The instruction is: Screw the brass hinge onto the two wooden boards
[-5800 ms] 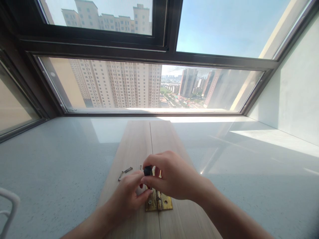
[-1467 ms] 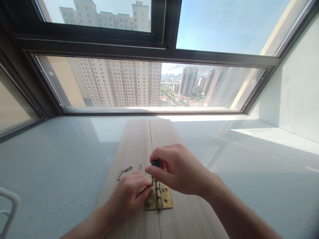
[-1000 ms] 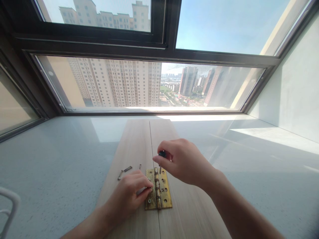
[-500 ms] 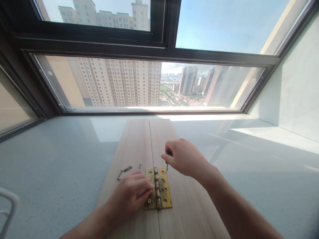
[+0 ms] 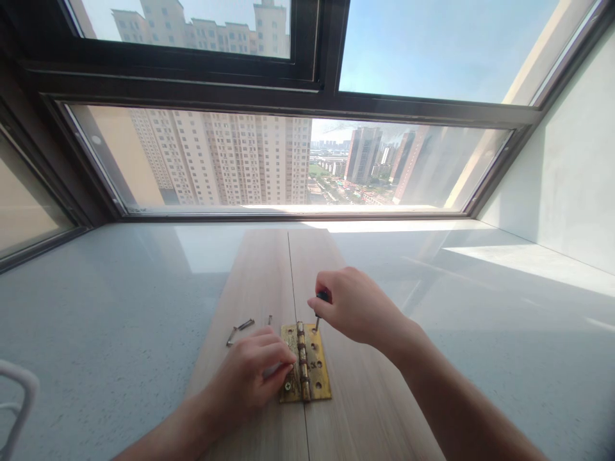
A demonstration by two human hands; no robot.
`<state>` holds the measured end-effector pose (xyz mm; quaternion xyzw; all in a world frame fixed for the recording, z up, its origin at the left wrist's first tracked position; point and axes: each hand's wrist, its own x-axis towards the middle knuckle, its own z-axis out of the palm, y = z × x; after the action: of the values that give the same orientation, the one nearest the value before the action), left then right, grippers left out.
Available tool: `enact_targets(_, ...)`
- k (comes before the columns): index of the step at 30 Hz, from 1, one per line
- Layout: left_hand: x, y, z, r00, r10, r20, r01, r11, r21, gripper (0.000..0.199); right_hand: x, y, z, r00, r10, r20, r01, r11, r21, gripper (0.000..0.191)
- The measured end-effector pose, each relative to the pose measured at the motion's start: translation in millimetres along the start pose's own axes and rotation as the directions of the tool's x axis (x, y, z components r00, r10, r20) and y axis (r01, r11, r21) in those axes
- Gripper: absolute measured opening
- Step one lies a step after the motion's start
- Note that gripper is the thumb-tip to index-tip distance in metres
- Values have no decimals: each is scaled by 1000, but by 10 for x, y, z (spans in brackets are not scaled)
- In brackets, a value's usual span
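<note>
A brass-coloured hinge lies open across the seam between two pale wooden boards. My right hand is closed round the dark handle of a small screwdriver, whose tip is at the top hole of the hinge's right leaf. Over the left leaf rests my left hand, thumb and fingertips pinched together; whatever they hold is too small to make out. A screw head shows in the left leaf's lowest hole. Loose screws lie on the left board, beyond my left hand.
The boards lie on a speckled, light sill below a dark-framed window. A white curved bar stands at the lower left edge. A pale wall rises at the right.
My right hand has moved slightly left, bringing the screwdriver's tip from beside the hinge's upper right edge to its top right hole. My left hand has hardly moved.
</note>
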<state>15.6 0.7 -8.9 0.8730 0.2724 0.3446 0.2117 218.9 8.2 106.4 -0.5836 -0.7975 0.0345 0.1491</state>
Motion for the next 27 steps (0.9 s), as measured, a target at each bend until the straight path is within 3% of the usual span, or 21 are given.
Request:
enact_targets(15, 12, 7, -15, 1000, -2, -3, 2, 1000, 18, 18, -6, 6, 20, 1000, 2, 1, -2, 999, 32, 21)
enact_targets(20, -10, 11, -7, 994, -109, -8, 109, 992, 62, 12, -49, -63, -113, 1000, -3, -27, 5, 997, 72, 18)
enact_targets(27, -2, 23, -2, 976, -218, 0, 217, 973, 76, 11, -148, -219, -192, 989, -144, 29, 131, 955, 266, 13)
